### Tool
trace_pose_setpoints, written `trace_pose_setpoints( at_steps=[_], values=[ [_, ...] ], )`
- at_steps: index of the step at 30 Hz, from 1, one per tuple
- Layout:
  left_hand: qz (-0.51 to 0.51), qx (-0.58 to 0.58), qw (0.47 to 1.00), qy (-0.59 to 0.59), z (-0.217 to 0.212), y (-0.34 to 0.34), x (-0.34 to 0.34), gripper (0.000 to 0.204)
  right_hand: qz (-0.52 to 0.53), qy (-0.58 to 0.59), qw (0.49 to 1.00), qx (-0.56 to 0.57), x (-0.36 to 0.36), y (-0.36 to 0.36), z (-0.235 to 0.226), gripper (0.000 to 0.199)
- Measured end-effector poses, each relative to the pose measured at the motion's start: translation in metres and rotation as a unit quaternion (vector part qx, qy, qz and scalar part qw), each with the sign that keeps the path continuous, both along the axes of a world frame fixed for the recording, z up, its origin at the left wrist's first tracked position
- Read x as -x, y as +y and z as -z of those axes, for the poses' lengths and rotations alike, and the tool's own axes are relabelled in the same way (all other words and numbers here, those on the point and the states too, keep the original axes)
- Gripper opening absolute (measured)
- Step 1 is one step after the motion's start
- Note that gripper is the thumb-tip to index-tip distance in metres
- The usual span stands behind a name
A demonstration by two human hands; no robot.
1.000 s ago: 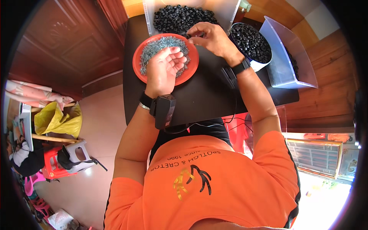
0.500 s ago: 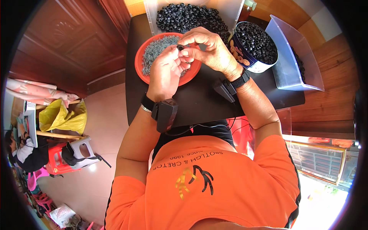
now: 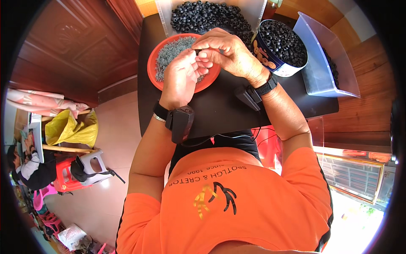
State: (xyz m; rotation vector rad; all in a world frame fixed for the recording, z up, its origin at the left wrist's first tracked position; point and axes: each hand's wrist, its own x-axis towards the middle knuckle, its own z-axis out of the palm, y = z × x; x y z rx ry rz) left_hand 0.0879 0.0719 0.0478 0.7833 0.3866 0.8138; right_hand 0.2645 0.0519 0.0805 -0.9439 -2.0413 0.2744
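Above the orange-red bowl (image 3: 153, 76) my two hands meet at the fingertips. Between them is a small black cylindrical piece (image 3: 197, 51), mostly covered by fingers. My left hand (image 3: 181, 76) is palm up, its thumb and index finger pinching the piece and the other fingers curled. From the right, my right hand (image 3: 231, 55) grips the same piece between thumb and fingers. Many small grey-blue pieces (image 3: 169, 53) fill the bowl, too tiny to make out singly.
Behind the bowl, a clear bin (image 3: 164, 19) holds many black hollow pieces (image 3: 207, 17). A round tub (image 3: 292, 70) of similar pieces stands to the right, beside a tilted clear plastic bin (image 3: 315, 80). All rest on a dark table (image 3: 215, 112). Another person (image 3: 36, 171) sits far left.
My fingers have closed further over the black piece, so less of it shows. Both hands stay above the bowl; the whole view has shifted slightly.
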Motion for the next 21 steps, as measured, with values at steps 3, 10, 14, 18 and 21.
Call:
trace_pose_setpoints(
  at_steps=[3,10,14,18,21],
  values=[
    [-0.027,-0.014,1.000,0.001,0.002,0.002,0.000,0.023,-0.007,0.013,1.000,0.024,0.002,0.001,-0.003,0.021],
    [-0.116,0.008,0.992,-0.037,-0.002,0.020,0.013,0.023,0.051,-0.022,0.998,-0.020,0.002,0.012,-0.001,0.016],
    [-0.189,0.051,0.980,-0.025,-0.003,0.023,0.017,0.023,0.072,-0.114,0.990,0.030,0.000,0.013,0.002,0.012],
    [-0.194,0.078,0.978,-0.006,-0.003,0.019,0.014,0.023,0.082,-0.225,0.967,0.090,0.002,0.018,0.010,0.011],
    [-0.193,0.080,0.978,-0.011,-0.003,0.019,0.014,0.023,0.085,-0.259,0.957,0.094,0.010,0.021,0.013,0.010]
  ],
)
